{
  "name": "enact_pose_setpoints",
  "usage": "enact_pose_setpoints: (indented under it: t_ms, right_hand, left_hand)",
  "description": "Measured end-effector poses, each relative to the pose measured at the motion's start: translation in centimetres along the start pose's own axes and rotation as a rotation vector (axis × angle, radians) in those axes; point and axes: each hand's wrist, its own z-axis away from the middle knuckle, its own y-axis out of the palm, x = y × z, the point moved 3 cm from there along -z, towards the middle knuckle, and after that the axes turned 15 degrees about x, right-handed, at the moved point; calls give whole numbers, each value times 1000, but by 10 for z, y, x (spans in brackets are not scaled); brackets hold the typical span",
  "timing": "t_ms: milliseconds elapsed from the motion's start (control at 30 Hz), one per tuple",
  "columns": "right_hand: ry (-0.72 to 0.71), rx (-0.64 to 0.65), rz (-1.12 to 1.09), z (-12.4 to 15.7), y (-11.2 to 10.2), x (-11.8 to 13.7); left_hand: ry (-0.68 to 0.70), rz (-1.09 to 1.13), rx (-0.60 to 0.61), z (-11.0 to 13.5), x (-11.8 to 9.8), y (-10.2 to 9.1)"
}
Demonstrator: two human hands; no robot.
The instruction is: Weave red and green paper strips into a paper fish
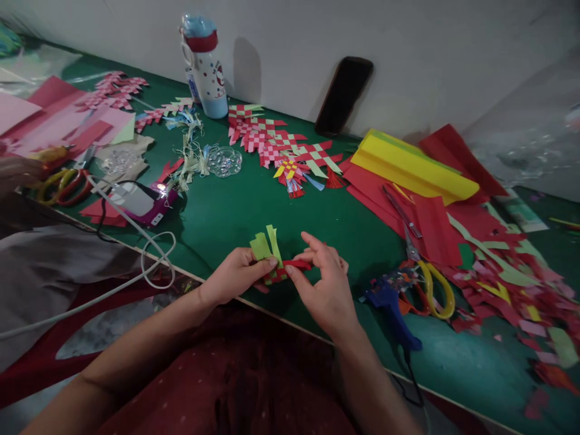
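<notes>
Near the table's front edge, my left hand pinches a small weave of red and light green paper strips between thumb and fingers. Loose green strip ends stand up above the thumb. On the other side, my right hand has its thumb and a finger closed on a red paper strip of the same weave, with its index finger raised. Part of the weave is hidden behind my fingers.
Finished woven paper pieces lie at the back, below a leaning phone and a bottle. On the right are a blue glue gun, scissors and paper scraps. Another person's hand is at far left.
</notes>
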Motion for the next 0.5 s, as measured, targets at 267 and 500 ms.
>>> enact_pose_setpoints:
  t_ms: [267, 500]
  right_hand:
    - [-11, -5, 9, 0, 1, -1]
    - [-32, -25, 21, 0, 1, 0]
  left_hand:
    - [14, 158, -11, 0, -1, 0]
    - [50, 121, 73, 4, -4, 1]
